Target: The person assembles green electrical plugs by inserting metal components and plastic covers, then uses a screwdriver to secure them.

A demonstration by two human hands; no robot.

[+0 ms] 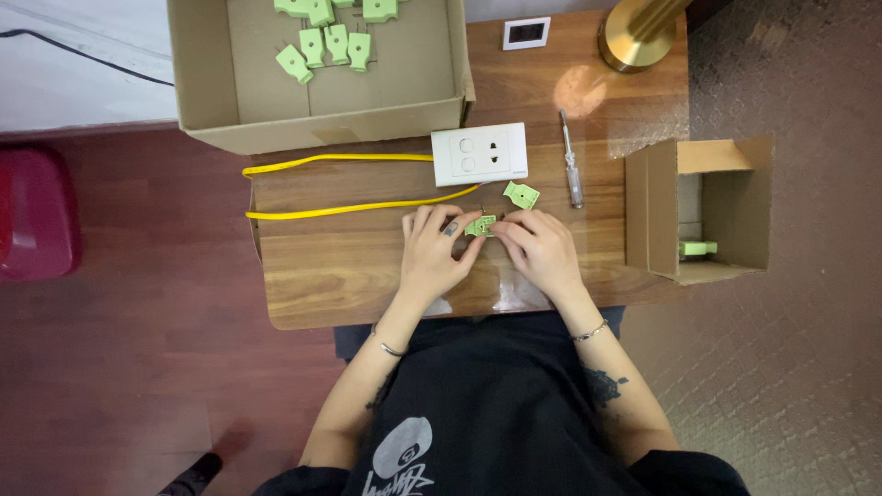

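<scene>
Big open brown cardboard box (322, 101) at the back of the table, with little green plastic parts (326, 41) inside. Smaller brown cardboard box (661, 211) on its side at the right edge, open. Small white screen (526, 33) with dark face near the back.

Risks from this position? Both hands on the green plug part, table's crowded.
1. The left hand and right hand pinch the small green plug half by the fingertips; it might slip.
2. The loose green cover lies apart near the screwdriver; a nudge could send either rolling or sliding away.
3. The yellow cable loops to the table's left edge; a snag might tug the work.
</scene>
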